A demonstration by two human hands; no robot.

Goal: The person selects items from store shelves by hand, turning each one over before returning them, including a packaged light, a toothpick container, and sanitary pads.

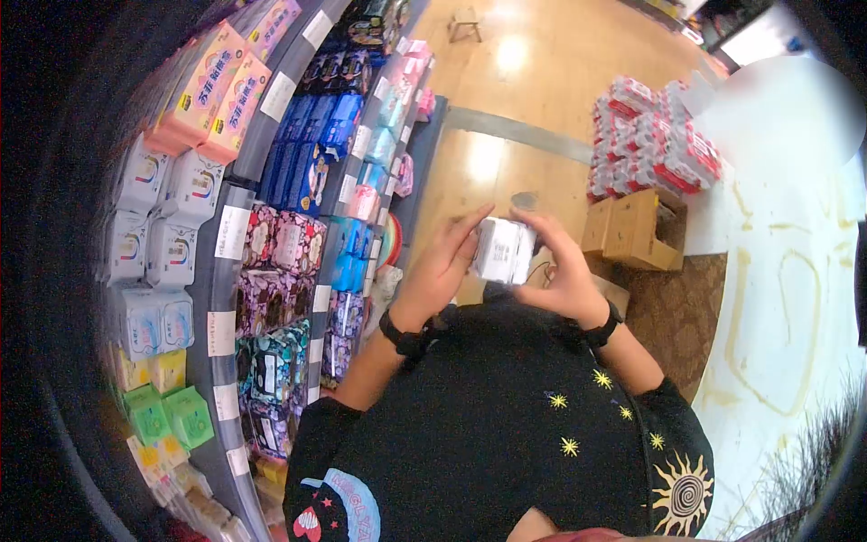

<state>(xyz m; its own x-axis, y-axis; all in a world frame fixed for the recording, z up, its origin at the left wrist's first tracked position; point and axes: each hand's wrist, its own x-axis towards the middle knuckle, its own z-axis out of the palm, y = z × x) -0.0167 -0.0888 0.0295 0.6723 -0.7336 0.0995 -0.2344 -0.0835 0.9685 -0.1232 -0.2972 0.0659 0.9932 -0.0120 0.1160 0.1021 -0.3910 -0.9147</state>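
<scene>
A small white package (502,250) with faint grey print is held in front of my chest, between both hands. My left hand (442,268) presses its left side with fingers pointing up and inward. On the other side, my right hand (567,271) curves round the package, its thumb near the lower right corner and its fingers by the top edge. The underside of the package is hidden. Black bands circle both wrists.
Shelves on the left hold pink boxes (217,90), white packs (172,248), blue packs (298,167) and green packs (168,416). Cardboard boxes (632,233) and stacked red-and-white packs (641,144) stand at the right. A small stool (465,22) is far back.
</scene>
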